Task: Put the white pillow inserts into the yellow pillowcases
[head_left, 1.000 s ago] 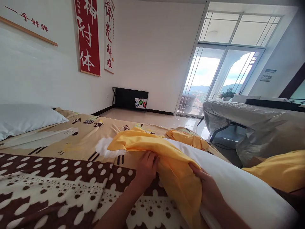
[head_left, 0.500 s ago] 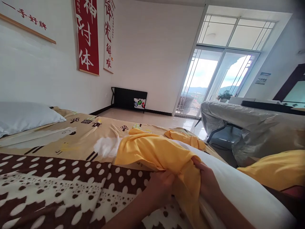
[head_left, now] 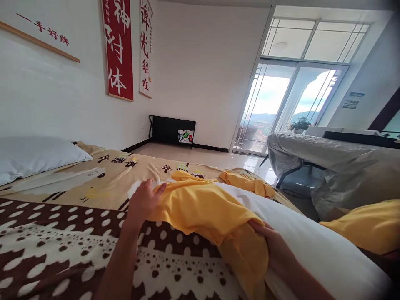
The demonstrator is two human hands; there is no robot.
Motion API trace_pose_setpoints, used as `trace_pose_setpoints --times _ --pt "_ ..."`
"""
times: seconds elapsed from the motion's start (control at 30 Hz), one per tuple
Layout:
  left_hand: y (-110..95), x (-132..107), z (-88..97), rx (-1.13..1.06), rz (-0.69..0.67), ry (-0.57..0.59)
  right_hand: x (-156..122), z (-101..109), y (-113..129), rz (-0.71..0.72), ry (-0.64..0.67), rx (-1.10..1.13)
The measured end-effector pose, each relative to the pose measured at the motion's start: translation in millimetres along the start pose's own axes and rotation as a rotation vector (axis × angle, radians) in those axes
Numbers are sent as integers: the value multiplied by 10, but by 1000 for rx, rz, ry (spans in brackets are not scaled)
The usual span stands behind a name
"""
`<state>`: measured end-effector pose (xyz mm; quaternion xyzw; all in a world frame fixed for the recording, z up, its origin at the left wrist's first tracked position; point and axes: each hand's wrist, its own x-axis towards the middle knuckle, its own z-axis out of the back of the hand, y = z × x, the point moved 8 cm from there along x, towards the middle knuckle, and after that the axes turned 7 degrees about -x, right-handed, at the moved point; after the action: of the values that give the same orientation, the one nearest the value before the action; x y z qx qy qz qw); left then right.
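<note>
A soft yellow cloth (head_left: 200, 202) lies loosely spread on the bed in front of me, its near end hanging in folds toward me. My left hand (head_left: 143, 202) rests at the cloth's left edge, thumb and fingers apart, touching the fabric. At the cloth's right side, my right hand (head_left: 268, 237) pinches it with the thumb on top and the other fingers mostly hidden. Underneath is a brown and white patterned blanket (head_left: 175, 271). A smooth white pillow-like thing (head_left: 312, 237) lies along the right, partly under the cloth.
Another folded yellow cloth (head_left: 246, 183) lies just beyond. More yellow fabric (head_left: 368, 225) is at the far right. A white pillow (head_left: 40, 156) sits at the left on a tan printed sheet (head_left: 109, 171). Plastic-covered furniture (head_left: 325, 154) stands near the glass door (head_left: 265, 108).
My left hand has moved from the cloth's near middle to its left edge, and its fingers have opened. The near left part of the cloth lies flatter. My right hand keeps its hold.
</note>
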<state>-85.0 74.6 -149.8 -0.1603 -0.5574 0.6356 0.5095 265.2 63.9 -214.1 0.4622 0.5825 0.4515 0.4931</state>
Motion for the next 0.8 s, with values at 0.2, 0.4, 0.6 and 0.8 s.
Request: trace_pose_setpoints --times 0.2,0.4,0.6,0.8 --pt "814 62 -693 -561 430 561 -81 27 -265 -122 92 -356" --pt "894 121 -792 -715 389 497 -130 52 322 59 94 -748" --pt "1039 134 -867 -964 494 432 125 -437 1166 553 -153 -1037" --pt "1130 101 -783 -956 427 266 454 -1533 1073 733 91 -1379"
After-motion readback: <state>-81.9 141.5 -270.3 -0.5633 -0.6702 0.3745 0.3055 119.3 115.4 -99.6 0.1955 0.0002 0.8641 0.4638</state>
